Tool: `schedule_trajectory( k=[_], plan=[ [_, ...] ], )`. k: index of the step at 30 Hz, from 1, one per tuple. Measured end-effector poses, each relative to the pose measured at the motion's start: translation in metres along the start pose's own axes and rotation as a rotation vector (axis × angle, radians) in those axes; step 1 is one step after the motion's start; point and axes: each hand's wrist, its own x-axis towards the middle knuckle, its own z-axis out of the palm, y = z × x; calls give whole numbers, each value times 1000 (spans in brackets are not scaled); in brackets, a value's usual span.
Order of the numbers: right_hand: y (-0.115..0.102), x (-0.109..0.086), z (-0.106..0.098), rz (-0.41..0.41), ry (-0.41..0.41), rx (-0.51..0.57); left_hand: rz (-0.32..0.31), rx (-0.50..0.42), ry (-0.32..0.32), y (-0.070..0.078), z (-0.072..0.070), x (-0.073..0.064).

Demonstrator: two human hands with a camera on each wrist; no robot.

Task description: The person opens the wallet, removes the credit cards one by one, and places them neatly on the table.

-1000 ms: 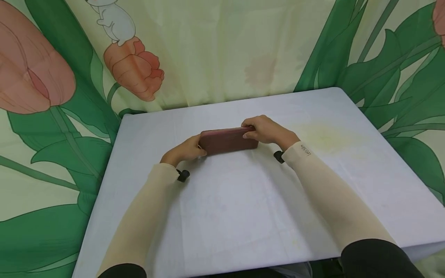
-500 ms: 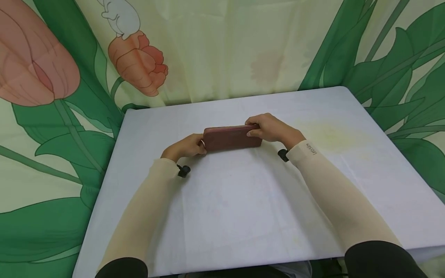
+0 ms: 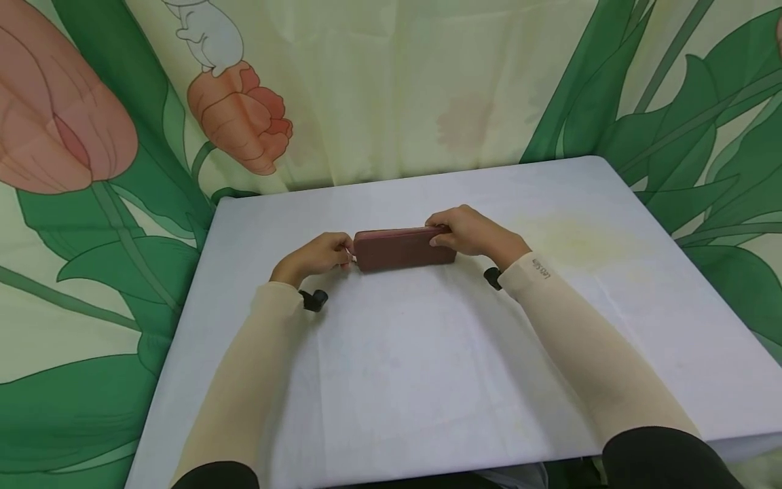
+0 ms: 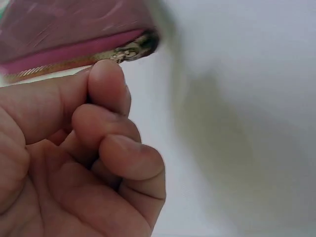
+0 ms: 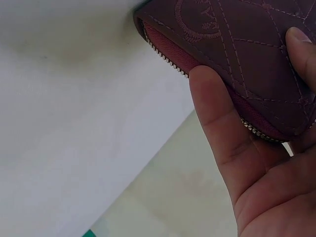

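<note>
A dark maroon zip wallet (image 3: 403, 250) is held on its long edge over the white table, with quilted stitching and an embossed emblem visible in the right wrist view. My right hand (image 3: 473, 234) grips its right end, thumb on the near face and fingers over the zipped edge. At the left end, my left hand (image 3: 314, 258) has its fingers curled, the tips pinching at the zipper slider (image 4: 129, 52). The pull itself is mostly hidden by those fingertips. Gold zipper teeth (image 5: 165, 58) run along the wallet's edge beside a pinkish-red lining.
A white cloth covers the table (image 3: 415, 380), with a faint yellow stain (image 3: 568, 241) to the right. Behind it hangs a curtain (image 3: 391, 88) printed with tulips, leaves and a white rabbit. A small black wrist camera (image 3: 314, 300) sits at the left cuff.
My left hand has shifted from gripping the wallet's left end to its zipper slider, fingers now curled in and slightly left of the wallet. My right hand keeps its grip.
</note>
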Motion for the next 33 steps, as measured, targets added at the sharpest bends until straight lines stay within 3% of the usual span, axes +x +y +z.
schedule_trajectory(
  k=[13, 19, 33],
  plan=[
    [-7, -5, 2, -40, 2, -47, 18, -128, 44, 16, -15, -10],
    [-8, -7, 2, -38, 2, -55, 67, -170, 72, 29, -19, -13],
    [-8, -8, 5, -37, 33, -46, 170, -66, 131, 67, 1, 2]
  ],
)
